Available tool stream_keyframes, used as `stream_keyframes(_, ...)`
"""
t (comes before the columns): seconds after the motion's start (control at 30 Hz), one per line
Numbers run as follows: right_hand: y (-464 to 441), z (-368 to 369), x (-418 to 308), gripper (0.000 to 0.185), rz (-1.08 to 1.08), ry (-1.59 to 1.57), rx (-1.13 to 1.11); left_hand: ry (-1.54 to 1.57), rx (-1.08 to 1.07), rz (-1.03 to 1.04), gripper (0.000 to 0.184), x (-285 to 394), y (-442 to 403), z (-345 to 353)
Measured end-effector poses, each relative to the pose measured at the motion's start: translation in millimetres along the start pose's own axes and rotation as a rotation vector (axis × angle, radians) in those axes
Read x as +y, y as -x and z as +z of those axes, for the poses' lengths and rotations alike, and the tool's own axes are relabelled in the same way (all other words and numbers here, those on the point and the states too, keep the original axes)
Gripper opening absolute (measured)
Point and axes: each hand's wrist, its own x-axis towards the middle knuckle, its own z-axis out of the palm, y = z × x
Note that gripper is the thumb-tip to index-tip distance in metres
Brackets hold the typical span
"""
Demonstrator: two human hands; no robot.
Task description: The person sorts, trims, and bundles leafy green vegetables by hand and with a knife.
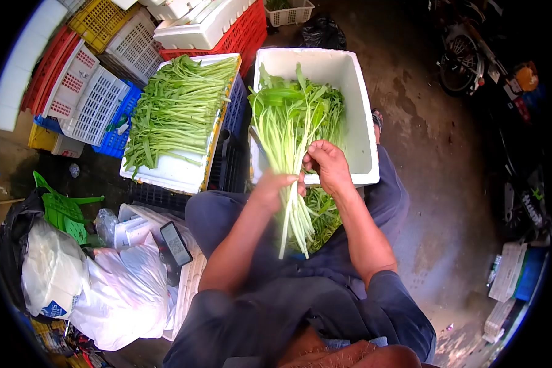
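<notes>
A bunch of water spinach (282, 144), with long pale stems and green leaves, is held over the near edge of a white foam box (363, 135). My left hand (268, 191) is closed around the lower stems; it is slightly blurred. At the bunch's right side, my right hand (328, 164) is closed, with thumb and forefinger pinched at the stems. The leafy ends point away from me and the cut ends hang toward my lap. More greens (332, 113) lie inside the box, and loose greens (322, 214) show below its near wall, between my legs.
Left of the box, a foam lid (172, 178) carries a row of laid-out greens (181, 107). Stacked plastic crates (98, 104) stand at the upper left. A phone (175, 243), white bags (122, 288) and a green plastic stool (64, 205) are at the left. A motorbike (463, 58) stands far right.
</notes>
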Motion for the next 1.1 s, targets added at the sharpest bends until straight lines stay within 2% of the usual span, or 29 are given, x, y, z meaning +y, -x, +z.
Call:
stream_keyframes(0.07,-1,-6,10,0.01,-0.072,0.075,0.005,0.014,0.005,-0.002,0.049,1,1,-1)
stream_keyframes(0.17,-2,-9,19,0.009,-0.321,0.555,0.086,0.024,0.009,-0.027,0.044,-1,1,-4)
stream_keyframes(0.27,-1,-12,12,0.009,-0.659,0.993,0.207,0.0,0.01,-0.053,0.04,-1,1,-4)
stream_keyframes(0.4,7,-32,-12,0.007,-0.677,1.044,0.261,-0.022,0.055,-0.024,0.037,2,1,-6)
stream_keyframes(0.5,42,-41,-13,0.007,-0.57,1.079,0.111,0.04,0.065,0.078,0.036,18,0,-4)
stream_keyframes(0.53,60,-40,-13,0.007,-0.42,1.083,0.063,0.052,0.054,0.104,0.038,24,-1,-10)
stream_keyframes(0.63,96,-57,-7,0.011,-0.309,1.256,-0.253,0.191,0.109,0.223,0.026,38,2,-11)
stream_keyframes(0.7,97,-65,-5,0.014,-0.368,1.124,0.015,0.187,0.081,0.268,0.027,43,0,-19)
stream_keyframes(0.77,83,-70,-18,0.018,-0.211,1.059,0.269,0.167,0.106,0.251,0.03,42,-1,-21)
stream_keyframes(0.8,69,-74,-17,0.018,-0.273,1.049,0.322,0.146,0.106,0.235,0.031,43,0,-20)
stream_keyframes(0.87,37,-98,-4,0.022,-0.434,1.214,0.298,0.115,0.116,0.226,0.031,44,0,-20)
stream_keyframes(0.97,-8,-125,23,0.027,-0.142,1.319,0.087,0.117,0.086,0.196,0.033,42,1,-25)
stream_keyframes(1.0,-15,-123,31,0.032,-0.223,1.345,0.051,0.069,0.12,0.197,0.032,45,2,-23)
stream_keyframes(1.1,-5,-69,14,0.032,0.01,1.668,-0.193,0.076,0.169,0.176,0.029,48,2,-26)
